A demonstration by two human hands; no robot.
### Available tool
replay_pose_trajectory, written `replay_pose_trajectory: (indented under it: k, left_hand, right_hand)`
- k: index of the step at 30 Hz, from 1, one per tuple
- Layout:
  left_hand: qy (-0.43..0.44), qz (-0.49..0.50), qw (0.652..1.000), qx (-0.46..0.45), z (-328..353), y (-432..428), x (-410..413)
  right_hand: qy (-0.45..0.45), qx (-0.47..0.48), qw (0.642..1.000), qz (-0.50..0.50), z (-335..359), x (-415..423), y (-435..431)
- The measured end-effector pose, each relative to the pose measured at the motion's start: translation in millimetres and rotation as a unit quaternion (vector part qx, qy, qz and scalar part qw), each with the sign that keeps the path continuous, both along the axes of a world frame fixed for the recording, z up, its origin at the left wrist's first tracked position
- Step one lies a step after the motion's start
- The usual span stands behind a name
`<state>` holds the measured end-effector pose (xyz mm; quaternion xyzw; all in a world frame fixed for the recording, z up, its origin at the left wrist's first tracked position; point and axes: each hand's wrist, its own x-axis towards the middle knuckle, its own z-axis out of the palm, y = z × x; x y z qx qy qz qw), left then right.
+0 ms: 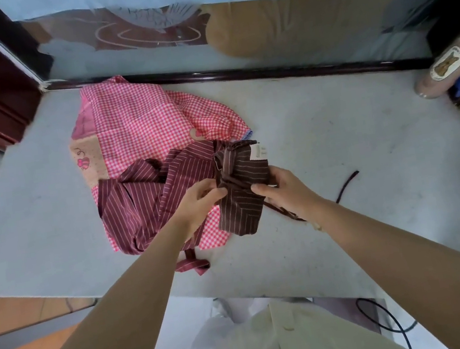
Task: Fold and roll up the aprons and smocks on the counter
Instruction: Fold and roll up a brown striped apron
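The left hand point(201, 198) and right hand point(281, 189) are holding the rolled brown striped apron point(240, 172) above the pink checked smock's point(137, 119) near edge, fingers point(217, 194) pinching its two sides. A maroon striped apron point(143, 199) is lying crumpled on that smock.

Left hand point(201, 198), right hand point(280, 190): fingers curled.
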<state>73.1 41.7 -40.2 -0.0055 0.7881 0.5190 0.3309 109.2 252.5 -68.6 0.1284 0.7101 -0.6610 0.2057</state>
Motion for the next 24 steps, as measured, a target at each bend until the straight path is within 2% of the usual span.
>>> replay_pose_trajectory:
  k: [3, 6, 8, 10, 11, 13, 17, 19, 20, 22, 24]
  left_hand:
    - [-0.115, 0.014, 0.990, 0.075, 4, 2, -1]
    - [-0.117, 0.036, 0.991, 0.047, 0, 4, -1]
    - [-0.085, 0.059, 0.994, 0.027, -4, 4, -3]
    - [-0.025, 0.051, 0.998, -0.020, -7, 2, -4]
    - [0.025, 0.027, 0.997, -0.071, -8, 0, -5]
    - [0.117, -0.057, 0.975, -0.179, -11, -8, -7]
    - [0.167, -0.281, 0.907, -0.264, -12, -22, -9]
    - [0.141, -0.370, 0.892, -0.217, -8, -24, -7]
    - [0.100, -0.381, 0.905, -0.160, -3, -23, -5]
    - [-0.011, -0.347, 0.937, -0.043, 9, -18, -1]
    - [-0.087, -0.287, 0.953, 0.050, 19, -16, 0]
  right_hand:
    - [-0.025, -0.080, 0.996, -0.025, 3, -3, -3]
    - [-0.047, -0.110, 0.992, -0.034, 8, -2, -6]
    - [-0.059, -0.045, 0.997, -0.019, 12, 0, -5]
    - [-0.062, 0.079, 0.995, 0.028, 10, 1, 0]
    - [-0.062, 0.129, 0.988, 0.054, 9, 2, 3]
    - [-0.044, 0.167, 0.981, 0.092, 15, 3, 7]
    - [0.039, 0.097, 0.985, 0.136, 49, -10, 5]
    - [0.071, 0.093, 0.981, 0.155, 61, -24, -5]
    - [0.077, 0.091, 0.979, 0.165, 67, -31, -9]
    - [0.077, 0.084, 0.980, 0.162, 63, -41, -7]
    - [0.056, 0.069, 0.990, 0.112, 59, -46, 0]
